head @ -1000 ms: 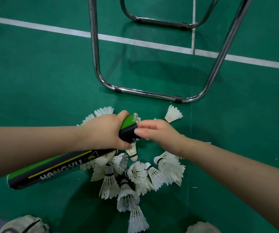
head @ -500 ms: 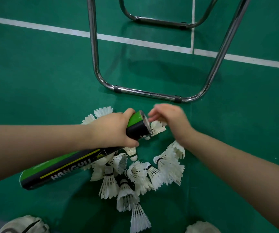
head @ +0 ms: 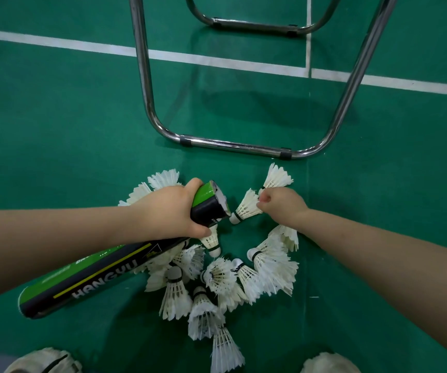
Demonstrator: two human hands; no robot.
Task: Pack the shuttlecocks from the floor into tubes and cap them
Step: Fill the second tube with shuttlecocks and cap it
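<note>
My left hand (head: 171, 211) grips a green and black tube (head: 104, 270) marked HANGYU near its open mouth (head: 221, 197), which points right. My right hand (head: 281, 208) pinches the feathers of a white shuttlecock (head: 245, 208) whose cork tip points at the tube mouth, just beside it. Several white shuttlecocks (head: 217, 281) lie in a heap on the green floor below both hands. Another shuttlecock (head: 277, 177) lies just above my right hand. No cap is in view.
A chrome chair frame (head: 235, 145) stands on the floor just beyond the heap, a second bar (head: 254, 24) behind it. White court lines (head: 217, 61) cross the floor. The toes of two pale shoes (head: 42, 362) show at the bottom edge.
My right hand left the tube mouth, moved right and took a shuttlecock from the floor. It now brings the shuttlecock cork-first to the mouth. The tube has tilted a little.
</note>
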